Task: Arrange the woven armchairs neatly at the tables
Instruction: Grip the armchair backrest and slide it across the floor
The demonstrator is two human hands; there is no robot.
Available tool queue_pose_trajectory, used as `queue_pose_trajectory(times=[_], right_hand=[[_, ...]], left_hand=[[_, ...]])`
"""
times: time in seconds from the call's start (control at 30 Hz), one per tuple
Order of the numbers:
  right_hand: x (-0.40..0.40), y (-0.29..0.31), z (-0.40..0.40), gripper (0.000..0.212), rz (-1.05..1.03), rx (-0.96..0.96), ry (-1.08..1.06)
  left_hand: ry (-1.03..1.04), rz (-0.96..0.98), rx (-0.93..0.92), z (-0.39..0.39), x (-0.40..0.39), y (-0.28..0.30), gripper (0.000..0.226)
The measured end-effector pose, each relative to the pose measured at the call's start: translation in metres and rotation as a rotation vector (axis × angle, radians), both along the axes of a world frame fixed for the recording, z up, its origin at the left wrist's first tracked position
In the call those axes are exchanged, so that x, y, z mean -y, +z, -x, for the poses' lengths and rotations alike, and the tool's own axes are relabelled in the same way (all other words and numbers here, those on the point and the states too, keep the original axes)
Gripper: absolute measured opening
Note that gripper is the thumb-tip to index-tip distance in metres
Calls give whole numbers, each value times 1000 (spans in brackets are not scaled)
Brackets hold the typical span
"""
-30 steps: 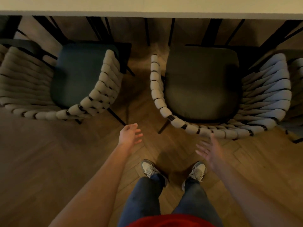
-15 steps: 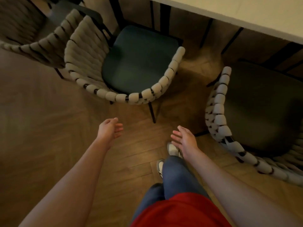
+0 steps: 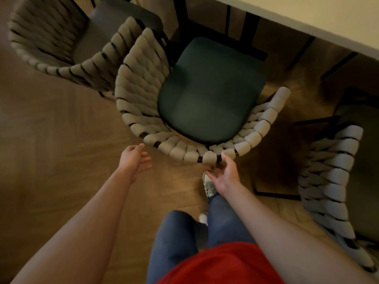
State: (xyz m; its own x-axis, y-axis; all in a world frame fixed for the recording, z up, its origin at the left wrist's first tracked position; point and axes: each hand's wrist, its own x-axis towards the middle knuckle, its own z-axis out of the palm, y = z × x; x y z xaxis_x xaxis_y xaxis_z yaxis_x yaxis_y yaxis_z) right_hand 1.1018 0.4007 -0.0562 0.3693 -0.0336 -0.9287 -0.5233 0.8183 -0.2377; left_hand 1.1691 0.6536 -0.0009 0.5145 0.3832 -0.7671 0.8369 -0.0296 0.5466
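Observation:
A woven armchair (image 3: 184, 149) with a dark green seat cushion stands in the middle, its open front turned toward the pale table (image 3: 320, 21) at the upper right. My left hand (image 3: 134, 158) hovers with spread fingers just short of the chair's woven back rim, touching nothing. My right hand (image 3: 224, 173) reaches up to the rim from below, its thumb against the weave and its fingers loose underneath. A second woven armchair (image 3: 61, 50) sits at the upper left, close against the first. A third woven armchair (image 3: 330, 181) stands at the right edge.
The floor (image 3: 51, 140) is brown wood in a herringbone pattern. Black table legs (image 3: 248, 23) run down under the tabletop behind the middle chair. My legs in jeans and a grey shoe (image 3: 209, 184) are directly behind the chair.
My view has swung left from the right-hand chair to the green-seated one. Both hands have moved forward to its back rim, and my right thumb now touches it.

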Motion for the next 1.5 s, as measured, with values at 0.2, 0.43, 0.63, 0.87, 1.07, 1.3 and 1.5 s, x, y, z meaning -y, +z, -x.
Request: queue_pose_trajectory(times=[0.2,0.43,0.63,0.87,1.07,1.3,1.5], right_hand=[[-17,-8,-22,73,36,-128,-139],[-40,-14,-32,61,130,-151,-383],[-64,-16,-44,66,219,-202,-513],[-64,-15,-50,70,289,-264,-545],[-59,-13,-44,71,319,-246,-529],[-41,-9,-34,68,375,-235,-515],[-25,-12,-24,63,391,-246,-527]], left_hand=[[-70,-154,-66,-61,-33,-14,48],[-199,-281,-80,-144,-77,-41,67],[-285,-222,-112,-209,-101,-64,81],[-429,-259,-122,-217,-96,-62,72],[-412,-251,-114,-224,-111,-85,72],[-426,-203,-86,-202,-93,-73,68],[-477,-212,-67,-188,-65,-62,65]])
